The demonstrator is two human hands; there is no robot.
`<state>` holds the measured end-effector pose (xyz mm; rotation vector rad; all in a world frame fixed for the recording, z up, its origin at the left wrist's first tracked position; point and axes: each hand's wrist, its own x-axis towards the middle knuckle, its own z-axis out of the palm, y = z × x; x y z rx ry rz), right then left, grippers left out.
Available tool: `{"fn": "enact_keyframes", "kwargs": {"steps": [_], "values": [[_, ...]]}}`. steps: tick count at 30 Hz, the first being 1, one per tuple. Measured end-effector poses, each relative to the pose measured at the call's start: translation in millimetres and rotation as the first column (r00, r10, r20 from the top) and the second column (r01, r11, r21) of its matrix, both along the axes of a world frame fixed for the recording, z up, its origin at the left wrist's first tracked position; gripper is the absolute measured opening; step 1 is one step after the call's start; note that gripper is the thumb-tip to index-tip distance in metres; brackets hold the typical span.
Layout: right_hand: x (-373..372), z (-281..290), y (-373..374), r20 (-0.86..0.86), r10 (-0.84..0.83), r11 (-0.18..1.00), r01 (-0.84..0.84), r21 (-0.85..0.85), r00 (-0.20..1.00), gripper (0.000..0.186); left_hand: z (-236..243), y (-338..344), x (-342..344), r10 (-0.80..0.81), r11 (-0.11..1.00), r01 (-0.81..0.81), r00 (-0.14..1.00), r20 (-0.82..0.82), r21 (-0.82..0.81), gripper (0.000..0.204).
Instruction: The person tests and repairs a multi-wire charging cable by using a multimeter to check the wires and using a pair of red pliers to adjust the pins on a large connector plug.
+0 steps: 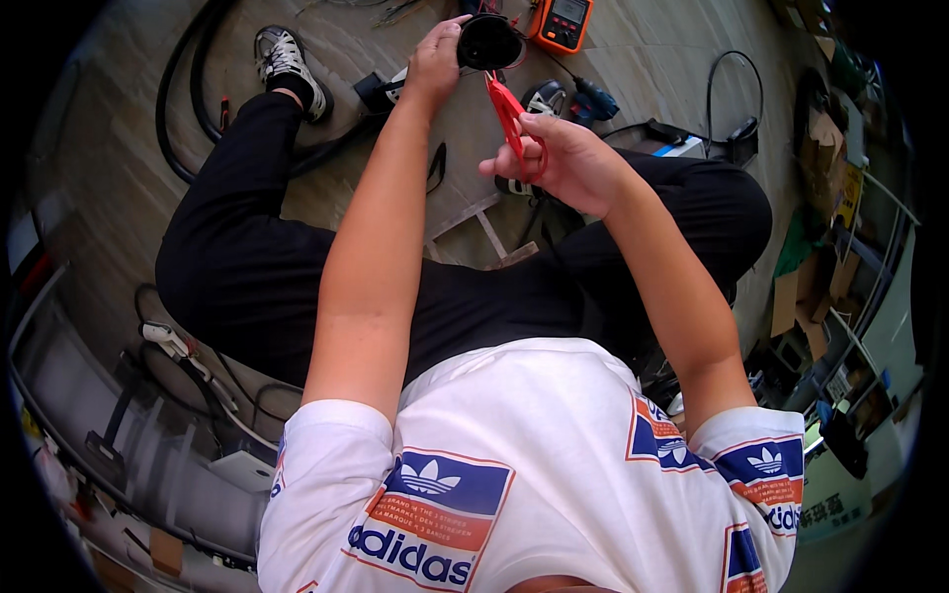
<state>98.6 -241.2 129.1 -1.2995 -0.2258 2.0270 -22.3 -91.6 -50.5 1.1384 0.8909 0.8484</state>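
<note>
Red-handled scissors or similar cutters (508, 107) sit in the right hand (568, 163), its fingers and thumb gripping the handles; their tips point to the near rim of a black round housing (490, 43), contact hard to tell. The left hand (435, 61) grips that housing by its left side, above the floor (643, 59). Good control probably calls for a firm left hold, small right-hand movements, and left fingers clear of the tips. Toward the visible floor's far edge lies an orange meter (563, 22); nearer, a blue drill (593, 101).
</note>
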Motion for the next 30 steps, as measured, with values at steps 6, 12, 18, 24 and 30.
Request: {"fn": "enact_keyframes", "kwargs": {"steps": [6,12,18,24,30], "values": [[21,-9,6,0.264,-0.231,0.97,0.199,0.14,0.936,0.029,9,-6,-2,-0.009,1.0,0.011,0.999,-0.048,0.029,0.041],[67,-25,47,0.652,-0.236,0.938,-0.006,0.346,0.721,0.028,7,-2,-1,-0.057,0.998,0.057,0.998,0.028,-0.018,0.041],[61,-57,124,0.883,-0.1,0.641,-0.649,0.409,0.458,0.033,19,-3,-7,-0.068,0.998,0.068,0.998,-0.013,0.015,0.038],[62,-65,132,0.76,0.085,0.687,-0.59,0.424,0.645,0.032,-5,-6,-35,0.398,0.776,-0.244,0.905,0.151,-0.582,0.021],[60,-73,144,0.75,0.037,0.725,-0.535,0.434,0.66,0.034,-130,-100,-81,-0.356,0.914,-0.017,0.445,-0.822,-0.405,0.051]]}}
